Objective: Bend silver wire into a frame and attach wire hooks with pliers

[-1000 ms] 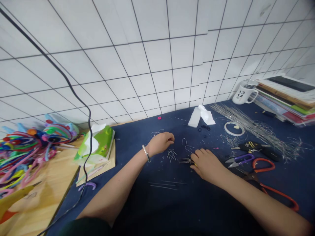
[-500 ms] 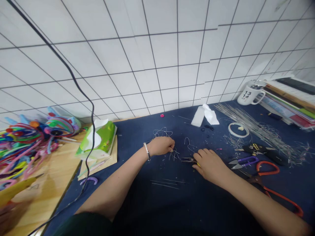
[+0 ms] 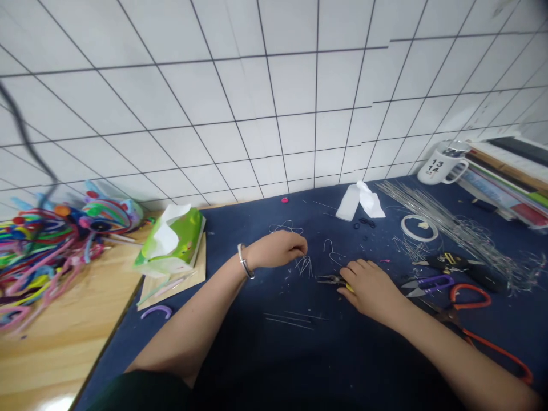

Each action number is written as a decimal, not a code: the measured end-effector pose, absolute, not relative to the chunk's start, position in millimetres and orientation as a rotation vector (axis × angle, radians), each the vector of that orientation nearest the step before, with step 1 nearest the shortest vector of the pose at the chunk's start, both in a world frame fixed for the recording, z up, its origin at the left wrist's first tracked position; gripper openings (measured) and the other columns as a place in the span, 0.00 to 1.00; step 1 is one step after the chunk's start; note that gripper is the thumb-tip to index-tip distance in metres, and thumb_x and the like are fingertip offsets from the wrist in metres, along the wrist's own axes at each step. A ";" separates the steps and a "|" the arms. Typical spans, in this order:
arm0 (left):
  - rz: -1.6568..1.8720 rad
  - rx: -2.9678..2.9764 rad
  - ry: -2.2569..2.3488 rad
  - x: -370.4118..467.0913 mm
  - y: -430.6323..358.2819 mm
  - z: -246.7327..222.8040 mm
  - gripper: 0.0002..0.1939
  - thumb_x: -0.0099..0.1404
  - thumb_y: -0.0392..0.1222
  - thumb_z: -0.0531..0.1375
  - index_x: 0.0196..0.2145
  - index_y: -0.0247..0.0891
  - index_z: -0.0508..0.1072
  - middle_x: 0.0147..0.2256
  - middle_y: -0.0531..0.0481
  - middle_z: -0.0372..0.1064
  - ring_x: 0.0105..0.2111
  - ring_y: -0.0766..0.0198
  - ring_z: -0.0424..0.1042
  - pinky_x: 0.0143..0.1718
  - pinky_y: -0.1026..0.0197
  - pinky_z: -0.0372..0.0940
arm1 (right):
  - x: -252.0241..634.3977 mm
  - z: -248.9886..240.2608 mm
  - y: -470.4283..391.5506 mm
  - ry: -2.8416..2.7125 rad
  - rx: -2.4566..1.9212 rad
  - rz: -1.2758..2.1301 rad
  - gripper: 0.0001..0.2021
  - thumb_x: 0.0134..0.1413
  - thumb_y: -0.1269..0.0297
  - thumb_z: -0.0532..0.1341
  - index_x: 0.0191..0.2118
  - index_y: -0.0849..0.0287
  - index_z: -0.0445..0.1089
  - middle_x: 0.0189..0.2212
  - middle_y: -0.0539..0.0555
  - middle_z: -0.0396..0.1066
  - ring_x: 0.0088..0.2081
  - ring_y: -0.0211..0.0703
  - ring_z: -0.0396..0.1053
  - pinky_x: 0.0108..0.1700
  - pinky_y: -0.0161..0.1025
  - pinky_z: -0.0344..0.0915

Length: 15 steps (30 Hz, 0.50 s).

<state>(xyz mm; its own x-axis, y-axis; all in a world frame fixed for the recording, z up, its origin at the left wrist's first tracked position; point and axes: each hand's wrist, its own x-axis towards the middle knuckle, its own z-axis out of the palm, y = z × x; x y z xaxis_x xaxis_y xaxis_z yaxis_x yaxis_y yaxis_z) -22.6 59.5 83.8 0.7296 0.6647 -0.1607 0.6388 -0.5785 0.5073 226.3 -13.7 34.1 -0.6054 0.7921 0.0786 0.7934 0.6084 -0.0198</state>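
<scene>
My left hand, with a bracelet at the wrist, has its fingers curled into a pinch; what is between them is hidden. Just under its fingertips is a small bunch of bent thin wires. More curved wire shows right behind that hand. My right hand is closed over the yellow handle of a pair of pliers, whose jaws point left on the dark blue mat. Beyond the pliers lie hook-shaped wires. Several straight wires rest nearer to me.
On the right are purple snips, orange-handled shears, black-handled cutters, a white ring-shaped coil, a long wire bundle and a mug. Tissues and colourful fuzzy crafts are on the left.
My left hand has lifted slightly off the bent wires. My right hand stays on the pliers. At the left, the yellow tool has left view and the black cable has swung left.
</scene>
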 end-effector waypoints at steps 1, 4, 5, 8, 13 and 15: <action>0.093 2.355 0.986 -21.5 58.1 86.3 0.10 0.61 0.38 0.48 0.35 0.38 0.68 0.32 0.50 0.67 0.28 0.67 0.63 0.29 0.65 0.55 | 226.0 35.2 -13.5 -2.738 -1.353 -0.032 0.08 0.52 0.59 0.54 0.34 0.58 0.64 0.29 0.53 0.62 0.35 0.44 0.59 0.37 0.40 0.52; 0.147 2.232 0.977 -18.5 55.8 88.7 0.11 0.62 0.38 0.46 0.37 0.37 0.67 0.31 0.50 0.66 0.27 0.68 0.62 0.27 0.65 0.56 | 225.5 38.2 -12.0 -2.686 -1.359 -0.096 0.09 0.53 0.59 0.52 0.35 0.58 0.64 0.30 0.54 0.63 0.34 0.43 0.59 0.36 0.39 0.52; 0.154 2.184 0.965 -17.8 55.9 87.6 0.12 0.63 0.39 0.45 0.37 0.37 0.66 0.30 0.50 0.65 0.26 0.68 0.62 0.27 0.65 0.57 | 225.6 38.9 -11.2 -2.659 -1.362 -0.135 0.10 0.54 0.59 0.52 0.35 0.59 0.64 0.30 0.54 0.63 0.34 0.43 0.59 0.36 0.39 0.52; 0.149 2.039 0.904 -16.5 58.3 80.3 0.11 0.63 0.39 0.45 0.37 0.37 0.65 0.28 0.50 0.64 0.26 0.68 0.62 0.27 0.65 0.58 | 227.3 39.9 -9.4 -2.584 -1.366 -0.280 0.11 0.55 0.58 0.51 0.37 0.60 0.64 0.30 0.55 0.63 0.34 0.43 0.58 0.36 0.40 0.51; 0.128 1.864 0.840 -17.4 63.4 68.3 0.10 0.63 0.40 0.47 0.37 0.35 0.64 0.23 0.52 0.61 0.22 0.70 0.58 0.24 0.66 0.57 | 230.5 39.8 -10.7 -2.554 -1.277 -0.473 0.13 0.56 0.59 0.51 0.42 0.60 0.64 0.32 0.56 0.64 0.35 0.44 0.58 0.37 0.41 0.50; 0.140 1.816 0.835 -17.9 63.9 66.1 0.09 0.62 0.39 0.47 0.36 0.35 0.64 0.22 0.53 0.59 0.21 0.71 0.57 0.24 0.66 0.56 | 230.7 39.6 -12.2 -2.558 -1.227 -0.515 0.13 0.55 0.59 0.51 0.42 0.60 0.63 0.33 0.56 0.64 0.35 0.44 0.58 0.37 0.41 0.51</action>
<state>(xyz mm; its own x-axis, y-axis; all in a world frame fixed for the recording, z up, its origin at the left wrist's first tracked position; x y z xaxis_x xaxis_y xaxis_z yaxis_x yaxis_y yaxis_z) -17.9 63.9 66.1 0.7467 0.5993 -0.2884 0.4727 -0.1731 0.8640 230.7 -12.2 39.6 -0.6107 0.6973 0.3754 0.7882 0.5810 0.2029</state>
